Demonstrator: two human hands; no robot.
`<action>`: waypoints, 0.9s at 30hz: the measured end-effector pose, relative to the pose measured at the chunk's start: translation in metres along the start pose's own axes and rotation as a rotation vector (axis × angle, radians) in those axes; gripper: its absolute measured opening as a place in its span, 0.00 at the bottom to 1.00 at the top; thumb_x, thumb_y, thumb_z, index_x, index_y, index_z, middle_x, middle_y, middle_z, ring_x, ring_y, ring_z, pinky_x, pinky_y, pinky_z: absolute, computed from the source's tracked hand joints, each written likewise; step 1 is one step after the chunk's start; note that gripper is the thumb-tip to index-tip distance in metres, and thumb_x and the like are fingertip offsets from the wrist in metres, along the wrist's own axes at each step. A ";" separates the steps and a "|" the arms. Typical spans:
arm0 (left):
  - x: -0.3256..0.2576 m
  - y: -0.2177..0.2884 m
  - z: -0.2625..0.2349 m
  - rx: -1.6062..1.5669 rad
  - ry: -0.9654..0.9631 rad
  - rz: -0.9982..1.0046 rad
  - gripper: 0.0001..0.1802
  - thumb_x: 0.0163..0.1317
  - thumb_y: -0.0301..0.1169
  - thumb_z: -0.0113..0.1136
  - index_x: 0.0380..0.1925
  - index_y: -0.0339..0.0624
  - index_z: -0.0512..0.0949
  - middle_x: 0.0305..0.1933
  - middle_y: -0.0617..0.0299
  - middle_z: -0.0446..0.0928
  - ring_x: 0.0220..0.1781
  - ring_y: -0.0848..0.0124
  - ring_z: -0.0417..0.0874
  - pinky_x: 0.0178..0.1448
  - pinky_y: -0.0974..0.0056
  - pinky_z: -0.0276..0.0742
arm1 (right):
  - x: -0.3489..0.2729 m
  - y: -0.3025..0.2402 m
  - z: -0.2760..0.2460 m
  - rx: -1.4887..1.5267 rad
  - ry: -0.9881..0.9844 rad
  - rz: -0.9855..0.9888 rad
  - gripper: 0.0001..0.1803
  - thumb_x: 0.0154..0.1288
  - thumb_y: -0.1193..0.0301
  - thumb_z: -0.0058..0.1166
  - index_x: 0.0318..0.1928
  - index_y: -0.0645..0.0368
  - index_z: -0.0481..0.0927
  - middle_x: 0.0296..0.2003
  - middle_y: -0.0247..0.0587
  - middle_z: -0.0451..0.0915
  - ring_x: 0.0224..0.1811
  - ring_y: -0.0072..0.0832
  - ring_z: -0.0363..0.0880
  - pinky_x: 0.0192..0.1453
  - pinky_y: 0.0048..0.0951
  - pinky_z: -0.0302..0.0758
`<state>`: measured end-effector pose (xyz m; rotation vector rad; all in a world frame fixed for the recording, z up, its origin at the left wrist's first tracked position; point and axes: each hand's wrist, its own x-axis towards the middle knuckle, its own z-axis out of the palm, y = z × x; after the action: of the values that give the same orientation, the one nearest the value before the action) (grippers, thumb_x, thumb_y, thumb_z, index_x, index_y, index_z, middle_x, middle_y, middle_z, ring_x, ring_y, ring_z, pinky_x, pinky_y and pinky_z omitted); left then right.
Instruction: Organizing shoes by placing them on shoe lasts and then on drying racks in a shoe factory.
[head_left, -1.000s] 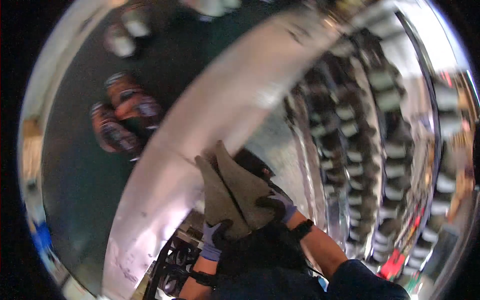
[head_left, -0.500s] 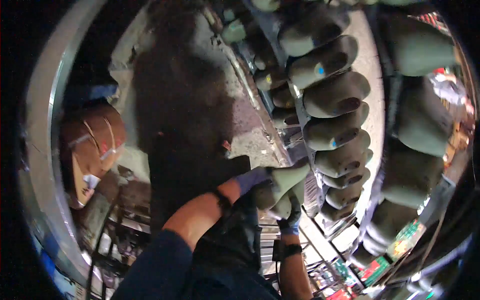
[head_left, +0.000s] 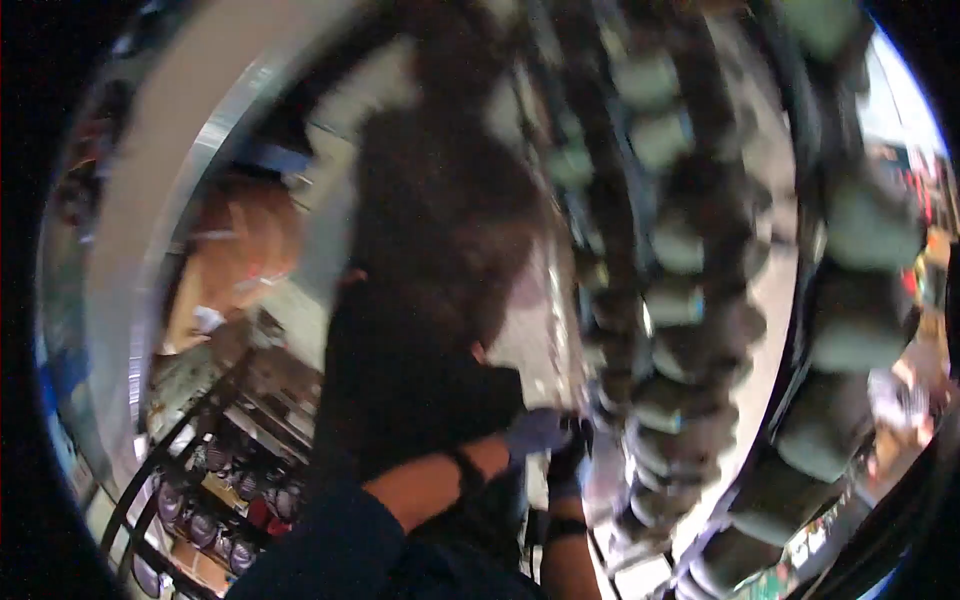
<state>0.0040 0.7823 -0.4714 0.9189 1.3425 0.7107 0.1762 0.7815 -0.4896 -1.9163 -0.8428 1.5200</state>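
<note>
Head | hands point(head_left: 548, 445) meet low | grey-green rolls point(head_left: 672, 300) right | blurred

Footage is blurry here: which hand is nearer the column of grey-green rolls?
Right. The right hand sits just left of the grey-green rolls; the left hand lies beyond it, farther left.

Gloved hands point(head_left: 545, 445) meet beside grey-green moulds point(head_left: 680, 300) (blurred); dark cloth point(head_left: 400, 370) nearby.
</note>
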 end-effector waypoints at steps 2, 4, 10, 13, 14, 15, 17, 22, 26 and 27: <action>-0.042 -0.023 -0.061 -0.069 0.079 -0.030 0.24 0.56 0.44 0.56 0.52 0.47 0.74 0.44 0.49 0.79 0.46 0.56 0.80 0.53 0.55 0.74 | -0.058 -0.059 0.104 0.200 -0.396 -0.015 0.17 0.69 0.63 0.42 0.46 0.65 0.73 0.41 0.39 0.78 0.38 0.27 0.73 0.47 0.28 0.69; -0.115 0.041 -0.180 -0.040 0.305 -0.027 0.24 0.56 0.41 0.58 0.52 0.46 0.74 0.46 0.48 0.78 0.48 0.56 0.80 0.54 0.57 0.74 | -0.089 -0.138 0.206 -0.210 -0.995 -0.475 0.20 0.67 0.64 0.45 0.53 0.67 0.71 0.45 0.42 0.77 0.46 0.31 0.75 0.54 0.30 0.69; -0.263 0.116 -0.529 0.118 1.194 0.288 0.22 0.54 0.27 0.60 0.51 0.38 0.74 0.53 0.49 0.75 0.56 0.59 0.76 0.58 0.58 0.72 | -0.191 -0.295 0.480 -0.210 -1.060 -0.465 0.25 0.64 0.75 0.46 0.62 0.67 0.63 0.56 0.46 0.71 0.57 0.34 0.71 0.62 0.33 0.67; -0.316 0.107 -0.695 0.411 1.778 0.224 0.27 0.53 0.31 0.58 0.54 0.35 0.69 0.53 0.43 0.72 0.55 0.50 0.73 0.61 0.55 0.68 | -0.248 -0.343 0.637 -0.246 -1.242 -0.468 0.25 0.64 0.76 0.47 0.61 0.68 0.63 0.56 0.47 0.71 0.56 0.30 0.72 0.59 0.29 0.69; -0.330 0.097 -0.750 0.427 1.862 0.181 0.29 0.54 0.32 0.58 0.56 0.35 0.67 0.56 0.41 0.69 0.58 0.48 0.70 0.62 0.54 0.66 | -0.265 -0.352 0.686 -0.428 -1.252 -0.538 0.25 0.63 0.76 0.48 0.61 0.68 0.64 0.55 0.48 0.72 0.54 0.31 0.73 0.59 0.28 0.69; -0.349 0.088 -0.802 0.453 1.942 0.125 0.31 0.54 0.33 0.58 0.58 0.34 0.65 0.59 0.38 0.66 0.60 0.45 0.67 0.63 0.53 0.65 | -0.284 -0.353 0.737 -0.604 -1.262 -0.598 0.25 0.61 0.77 0.49 0.60 0.68 0.64 0.54 0.50 0.72 0.53 0.32 0.74 0.58 0.28 0.70; -0.363 0.083 -0.886 0.326 1.929 -0.205 0.39 0.52 0.36 0.59 0.63 0.37 0.57 0.66 0.37 0.56 0.64 0.42 0.61 0.65 0.52 0.63 | -0.290 -0.333 0.841 -0.579 -1.220 -0.976 0.29 0.59 0.72 0.53 0.60 0.67 0.63 0.56 0.56 0.69 0.56 0.39 0.72 0.61 0.33 0.67; -0.392 0.040 -1.024 0.036 1.592 -0.656 0.47 0.45 0.40 0.61 0.67 0.45 0.52 0.69 0.44 0.53 0.66 0.50 0.63 0.64 0.56 0.65 | -0.390 -0.333 1.061 -0.876 -0.966 -1.434 0.42 0.54 0.58 0.58 0.66 0.60 0.55 0.62 0.62 0.58 0.65 0.54 0.57 0.67 0.41 0.58; -0.410 0.033 -1.075 0.113 1.570 -0.558 0.40 0.43 0.41 0.61 0.60 0.44 0.64 0.60 0.49 0.68 0.60 0.56 0.71 0.62 0.60 0.68 | -0.406 -0.316 1.162 -1.090 -0.762 -1.458 0.49 0.50 0.55 0.59 0.68 0.55 0.49 0.65 0.62 0.53 0.67 0.52 0.55 0.69 0.43 0.56; -0.411 0.033 -1.074 0.117 1.548 -0.547 0.39 0.42 0.41 0.61 0.59 0.44 0.64 0.59 0.49 0.69 0.60 0.56 0.71 0.62 0.59 0.67 | -0.407 -0.327 1.169 -1.138 -0.857 -1.321 0.48 0.50 0.56 0.58 0.68 0.54 0.49 0.65 0.61 0.52 0.67 0.51 0.54 0.69 0.44 0.55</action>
<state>-1.1053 0.5966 -0.2294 -0.1524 2.8363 0.9079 -1.0779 0.7297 -0.2356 -0.4752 -2.9596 0.8509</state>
